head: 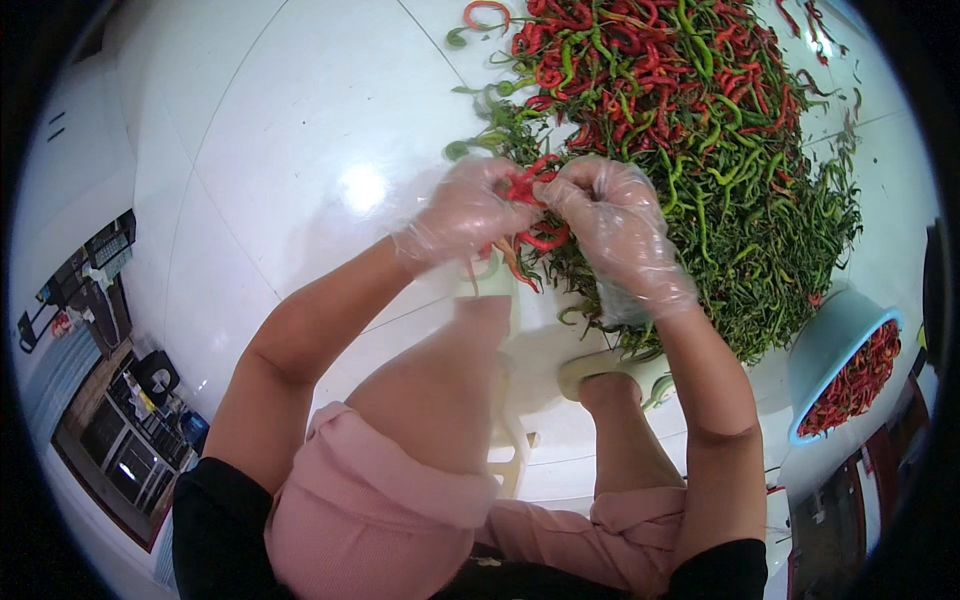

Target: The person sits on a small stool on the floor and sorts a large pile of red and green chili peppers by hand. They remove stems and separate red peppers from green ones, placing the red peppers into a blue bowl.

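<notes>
Thin, clear disposable plastic gloves cover both of my hands. A few red chili peppers (pixel 521 189) are gripped in my left hand (pixel 472 210), at the left edge of a large heap. My right hand (pixel 615 217) meets it from the right, thumb and forefinger pinched at the peppers' ends; exactly what it pinches is too small to tell. Just under the hands, more curled red peppers (pixel 551 240) show, partly covered by the fingers. The heap of chili peppers (pixel 720 142) mixes red and green pods, with green stems and leaves (pixel 765 277) thick on its near side.
A light blue plastic basin (pixel 806 367) holding red peppers stands at the right. Glossy white floor tiles (pixel 255 135) extend leftward. Loose peppers and leaves (pixel 480 97) lie along the heap's left edge. My slippered foot (pixel 600 375) rests by the heap's near edge.
</notes>
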Tool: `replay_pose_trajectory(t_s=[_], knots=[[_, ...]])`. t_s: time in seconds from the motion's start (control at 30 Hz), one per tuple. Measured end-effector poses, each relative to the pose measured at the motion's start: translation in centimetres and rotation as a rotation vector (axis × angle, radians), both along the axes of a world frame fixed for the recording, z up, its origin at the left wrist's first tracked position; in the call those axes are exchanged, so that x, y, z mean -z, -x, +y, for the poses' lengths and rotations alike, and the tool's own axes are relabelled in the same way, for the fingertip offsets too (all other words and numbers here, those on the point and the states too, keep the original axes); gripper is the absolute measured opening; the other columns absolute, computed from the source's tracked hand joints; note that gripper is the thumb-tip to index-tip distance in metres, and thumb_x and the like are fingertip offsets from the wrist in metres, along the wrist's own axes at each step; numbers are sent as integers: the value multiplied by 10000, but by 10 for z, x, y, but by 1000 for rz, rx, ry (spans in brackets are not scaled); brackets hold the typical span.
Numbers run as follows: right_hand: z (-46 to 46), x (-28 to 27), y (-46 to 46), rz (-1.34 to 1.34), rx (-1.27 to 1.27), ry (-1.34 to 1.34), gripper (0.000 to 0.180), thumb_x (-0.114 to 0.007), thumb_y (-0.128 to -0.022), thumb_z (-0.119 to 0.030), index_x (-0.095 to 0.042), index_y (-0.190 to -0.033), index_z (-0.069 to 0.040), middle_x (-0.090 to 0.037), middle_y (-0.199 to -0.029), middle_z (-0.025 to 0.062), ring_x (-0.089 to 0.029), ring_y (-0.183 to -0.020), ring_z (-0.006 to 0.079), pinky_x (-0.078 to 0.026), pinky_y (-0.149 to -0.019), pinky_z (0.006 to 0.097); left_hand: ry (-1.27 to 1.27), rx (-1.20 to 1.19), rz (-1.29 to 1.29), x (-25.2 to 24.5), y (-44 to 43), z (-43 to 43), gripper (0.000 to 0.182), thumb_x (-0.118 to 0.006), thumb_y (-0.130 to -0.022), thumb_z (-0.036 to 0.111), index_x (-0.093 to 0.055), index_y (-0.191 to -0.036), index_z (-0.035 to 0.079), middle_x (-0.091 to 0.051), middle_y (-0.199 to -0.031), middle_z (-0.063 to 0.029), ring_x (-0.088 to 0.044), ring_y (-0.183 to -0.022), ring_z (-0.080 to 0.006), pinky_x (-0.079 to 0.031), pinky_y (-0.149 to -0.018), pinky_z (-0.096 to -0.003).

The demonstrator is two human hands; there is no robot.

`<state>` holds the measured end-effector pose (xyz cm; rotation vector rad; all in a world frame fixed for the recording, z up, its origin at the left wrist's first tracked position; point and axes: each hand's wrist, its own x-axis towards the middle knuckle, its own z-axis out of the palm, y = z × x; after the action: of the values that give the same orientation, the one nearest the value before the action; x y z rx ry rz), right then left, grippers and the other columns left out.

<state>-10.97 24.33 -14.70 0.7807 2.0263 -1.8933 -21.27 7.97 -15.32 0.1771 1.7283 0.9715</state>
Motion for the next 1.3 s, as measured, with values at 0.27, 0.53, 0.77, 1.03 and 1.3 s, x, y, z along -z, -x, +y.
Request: replay_pose_trajectory(t_s=[0.27,0.53,0.77,1.03,1.3], knots=[[-1,-20,-44,-97,40,87,116,-678,-863,-84,-656,-833,27,-618,-693,38,-525,-644,88,-453,-601,271,30,111,-133,-14,-32,9,323,-756,-815,211,-658,-1037,-2,-663,-934,-58,-619,-859,-112,-510,-793,-273],[9,-23,-105,-78,-41,-144,92,-678,-837,-63,-629,-809,9,-583,-680,61,-507,-628,140,-444,-611,318,-179,122,-93,1,-84,14,318,-757,-809,286,-685,-938,5,-598,-670,-16,-526,-598,-68,-441,-525,-274],[-4,-42,-155,-17,27,-183,108,-625,-871,-42,-587,-798,28,-584,-703,68,-527,-645,141,-451,-610,299,-184,470,-166,-18,-96,26,344,-765,-822,302,-682,-944,-9,-612,-668,-45,-551,-599,-75,-449,-513,-265],[-12,-79,-153,-28,505,765,94,-648,-886,-65,-585,-926,-8,-592,-834,23,-545,-717,86,-471,-621,216,-256,86,-783,-53,-91,28,214,-734,-836,144,-635,-969,8,-661,-828,-70,-628,-661,-122,-527,-566,-282],[-17,-58,-130,64,721,1161,395,-704,-851,-96,-543,-1164,83,-608,-886,106,-594,-749,151,-515,-684,242,-488,-11,-717,-18,-71,11,179,-692,-870,153,-616,-969,26,-640,-854,-49,-640,-728,-143,-549,-614,-330]])
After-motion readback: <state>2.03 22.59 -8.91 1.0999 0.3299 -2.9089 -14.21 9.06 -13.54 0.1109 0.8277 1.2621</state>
